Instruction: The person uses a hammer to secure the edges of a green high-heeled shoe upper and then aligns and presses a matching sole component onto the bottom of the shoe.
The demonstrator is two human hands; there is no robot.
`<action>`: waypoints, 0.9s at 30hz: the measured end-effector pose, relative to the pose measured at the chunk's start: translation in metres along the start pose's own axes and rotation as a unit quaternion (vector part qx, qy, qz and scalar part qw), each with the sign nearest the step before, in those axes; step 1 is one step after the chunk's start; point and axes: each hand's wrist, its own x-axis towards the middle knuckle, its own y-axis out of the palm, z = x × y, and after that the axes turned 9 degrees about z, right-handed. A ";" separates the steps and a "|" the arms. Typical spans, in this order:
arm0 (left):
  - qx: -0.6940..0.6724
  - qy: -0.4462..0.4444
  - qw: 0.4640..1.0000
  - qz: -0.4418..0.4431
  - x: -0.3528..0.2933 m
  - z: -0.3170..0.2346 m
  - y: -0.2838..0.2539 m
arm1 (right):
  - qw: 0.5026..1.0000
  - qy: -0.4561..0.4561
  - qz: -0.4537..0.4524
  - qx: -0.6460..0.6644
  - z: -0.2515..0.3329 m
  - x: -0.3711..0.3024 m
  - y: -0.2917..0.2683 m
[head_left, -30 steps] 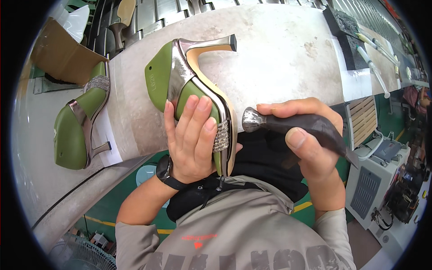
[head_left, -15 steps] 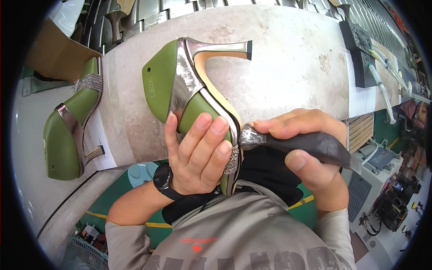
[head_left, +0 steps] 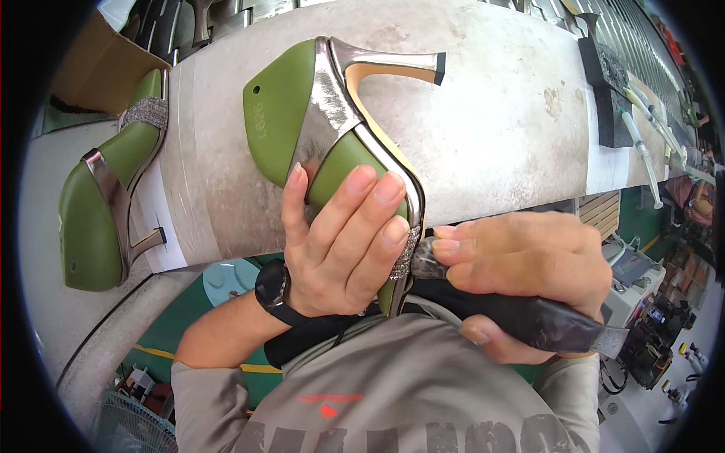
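A green-lasted high-heeled shoe (head_left: 347, 170) with metallic straps and a sparkling band lies on its side, heel pointing right. My left hand (head_left: 340, 249) lies over the front of the shoe and grips it, fingers across the upper by the sparkling band. My right hand (head_left: 536, 260) is closed around a black, curved hand tool (head_left: 559, 325) with a rounded metal end and a flat metal tip. The rounded end touches or nearly touches the sole edge beside the band. My right palm hides the tool's middle.
A matching shoe (head_left: 113, 189) on a green last lies at the left. The pale, worn work surface (head_left: 498, 113) curves behind both shoes. At the far right are a black block (head_left: 604, 90) and syringe-like tubes (head_left: 642, 151). A cardboard box (head_left: 106, 60) stands at the back left.
The held shoe has shifted slightly right and away from me with my left hand. My right hand has turned the tool, its flat tip dropping toward me, and its rounded end has moved down the sole edge.
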 end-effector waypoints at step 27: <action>0.056 0.064 0.996 0.034 0.002 0.010 -0.005 | 0.973 0.118 -0.184 0.073 0.037 -0.054 0.091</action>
